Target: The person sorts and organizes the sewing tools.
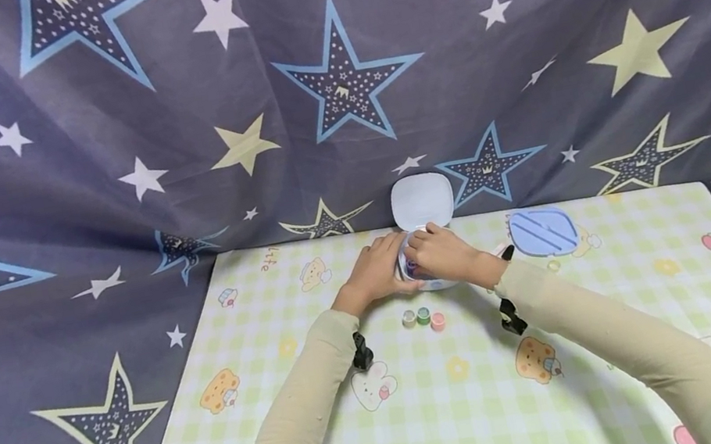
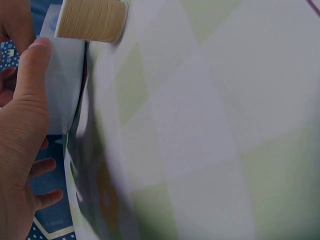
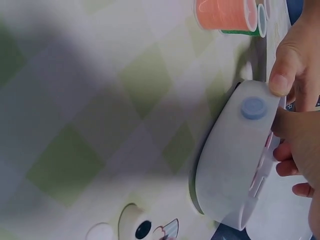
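A white plastic box (image 1: 438, 285) with a blue round button (image 3: 254, 107) stands near the table's back edge, its lid (image 1: 423, 200) raised behind it. My left hand (image 1: 378, 269) holds the box by its left side, thumb (image 2: 34, 75) against the wall near the rim. The right hand (image 1: 439, 251) reaches in over the opening with bent fingers; whatever its fingertips touch is hidden. Small coloured items show inside, too little to identify. In front of the box sit three thread spools: tan (image 2: 92, 20), green (image 1: 424, 315) and pink-orange (image 3: 225, 14).
To the right of the box lies a blue divided tray (image 1: 543, 232). A checked cloth with cartoon prints (image 1: 474, 407) covers the table. Directly behind the table's back edge hangs a dark curtain with stars (image 1: 346, 168).
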{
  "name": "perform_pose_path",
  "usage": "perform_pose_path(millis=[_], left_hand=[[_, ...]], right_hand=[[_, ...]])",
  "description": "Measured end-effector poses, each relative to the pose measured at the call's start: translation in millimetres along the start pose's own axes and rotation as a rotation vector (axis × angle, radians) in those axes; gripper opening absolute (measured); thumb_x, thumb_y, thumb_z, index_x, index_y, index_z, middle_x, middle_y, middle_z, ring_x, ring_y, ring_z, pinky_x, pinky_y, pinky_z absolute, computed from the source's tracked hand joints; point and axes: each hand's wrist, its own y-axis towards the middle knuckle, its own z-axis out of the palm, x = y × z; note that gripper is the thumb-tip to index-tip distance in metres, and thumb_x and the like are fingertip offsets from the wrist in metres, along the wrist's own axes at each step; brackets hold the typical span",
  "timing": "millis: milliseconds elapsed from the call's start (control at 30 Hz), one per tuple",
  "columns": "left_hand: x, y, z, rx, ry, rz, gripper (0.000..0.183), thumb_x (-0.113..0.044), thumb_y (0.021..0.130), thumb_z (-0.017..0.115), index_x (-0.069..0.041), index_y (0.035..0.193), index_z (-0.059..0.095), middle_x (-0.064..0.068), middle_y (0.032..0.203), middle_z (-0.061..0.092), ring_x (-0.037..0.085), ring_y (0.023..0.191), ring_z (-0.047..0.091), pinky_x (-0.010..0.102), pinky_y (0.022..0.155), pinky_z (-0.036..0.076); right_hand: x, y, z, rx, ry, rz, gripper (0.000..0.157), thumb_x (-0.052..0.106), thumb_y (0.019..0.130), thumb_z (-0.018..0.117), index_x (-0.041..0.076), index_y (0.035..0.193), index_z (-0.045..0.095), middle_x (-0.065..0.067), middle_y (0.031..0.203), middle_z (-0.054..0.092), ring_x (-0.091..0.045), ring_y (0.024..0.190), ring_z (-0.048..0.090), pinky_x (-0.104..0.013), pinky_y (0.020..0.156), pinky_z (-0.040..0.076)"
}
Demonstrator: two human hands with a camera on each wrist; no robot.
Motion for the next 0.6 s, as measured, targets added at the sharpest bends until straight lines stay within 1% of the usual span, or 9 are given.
perform_pose_path(millis=[233,600], left_hand=[[-0.3,-0.8,0.5,0.007,-0.009,-0.004,0.110,-0.069,0.079,0.075,-0.012,0.161,0.028,0.008,0.159,0.042,0.029,0.141,0.045,0.051,0.106,0.048],[0.5,-0.3,0.7,0.003,0.005,-0.003,0.109,-0.069,0.079,0.074,-0.012,0.161,0.029,0.008,0.159,0.043,0.029,0.141,0.046,0.050,0.106,0.048]], right_hand=[[-0.5,-2.6,2.0,0.025,0.019,0.006,0.030,0.031,0.087,0.079,0.006,0.101,0.070,-0.008,0.101,0.073,-0.026,0.095,0.065,-0.040,0.079,0.047],[-1.1,-2.9,1.9,0.016,0.037,0.016,0.028,0.028,0.087,0.079,0.006,0.101,0.069,-0.009,0.101,0.073,-0.026,0.096,0.065,-0.041,0.080,0.048]])
